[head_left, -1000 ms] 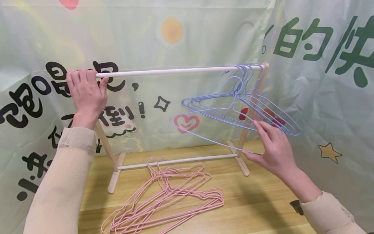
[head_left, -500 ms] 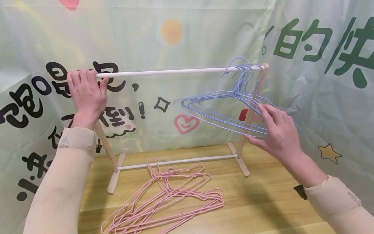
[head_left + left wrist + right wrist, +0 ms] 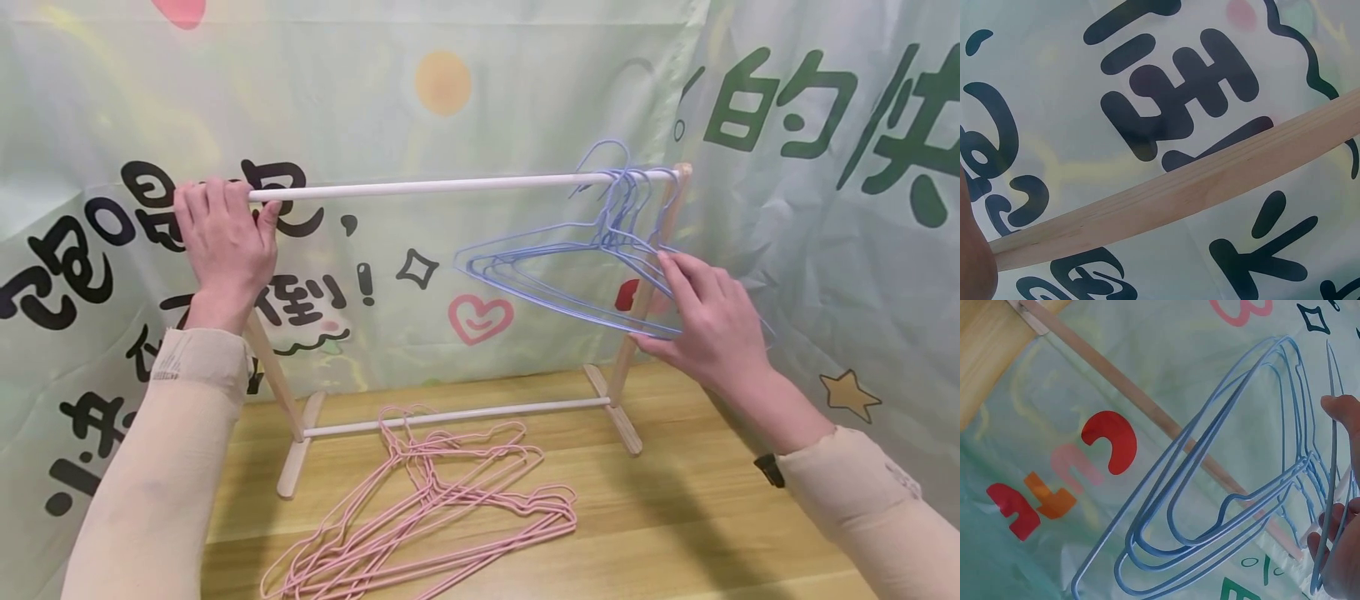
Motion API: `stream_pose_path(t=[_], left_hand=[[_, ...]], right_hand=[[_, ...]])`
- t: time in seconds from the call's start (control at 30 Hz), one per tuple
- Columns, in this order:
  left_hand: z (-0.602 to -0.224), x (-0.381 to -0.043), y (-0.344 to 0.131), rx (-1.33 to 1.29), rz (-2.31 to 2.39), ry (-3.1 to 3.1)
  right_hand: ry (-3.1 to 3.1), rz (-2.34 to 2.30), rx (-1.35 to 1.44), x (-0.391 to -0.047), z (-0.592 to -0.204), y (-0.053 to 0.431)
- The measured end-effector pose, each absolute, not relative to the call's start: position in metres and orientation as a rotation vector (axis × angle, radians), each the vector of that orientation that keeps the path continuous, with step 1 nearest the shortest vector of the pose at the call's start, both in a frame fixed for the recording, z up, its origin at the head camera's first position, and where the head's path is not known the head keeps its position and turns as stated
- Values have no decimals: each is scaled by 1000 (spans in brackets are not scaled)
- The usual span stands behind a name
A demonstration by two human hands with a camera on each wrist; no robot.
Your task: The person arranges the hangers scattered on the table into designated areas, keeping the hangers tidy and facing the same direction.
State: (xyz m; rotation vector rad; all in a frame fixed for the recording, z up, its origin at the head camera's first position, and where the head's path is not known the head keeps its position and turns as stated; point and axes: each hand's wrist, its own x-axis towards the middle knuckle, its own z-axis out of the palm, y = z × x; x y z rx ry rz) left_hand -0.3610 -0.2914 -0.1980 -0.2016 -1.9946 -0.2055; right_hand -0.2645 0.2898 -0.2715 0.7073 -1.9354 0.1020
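- Head view: your left hand [image 3: 225,240], upper left of the frame, is curled over the left end of the rack's white bar [image 3: 420,187].
- Your right hand [image 3: 712,321], right of centre, pinches one blue hanger [image 3: 1334,456] by its end; its hook arches above the bar at upper right, and you cannot tell if it touches.
- The other blue hangers [image 3: 1210,437] hang from the bar's right end.
- Pink hangers [image 3: 431,492] lie overlapping on the tabletop [image 3: 645,542], lower centre, in front of the rack.
- Left wrist view: a wooden post [image 3: 1179,192] slants across the frame; at the left edge you see only part of your hand.
- Behind the rack, you face a printed cloth [image 3: 360,92].
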Motion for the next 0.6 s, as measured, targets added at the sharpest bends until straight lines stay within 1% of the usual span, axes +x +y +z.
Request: stream_pose_path(t=[0.37,0.6], left_hand=[[-197,-361,-291,-202,-209,-1994],[-197,-361,-292,-194,-207,-2006]], right_hand=[[-1959,56,702,-269,-271,289],[-1953,39,724,-274,-280,288]])
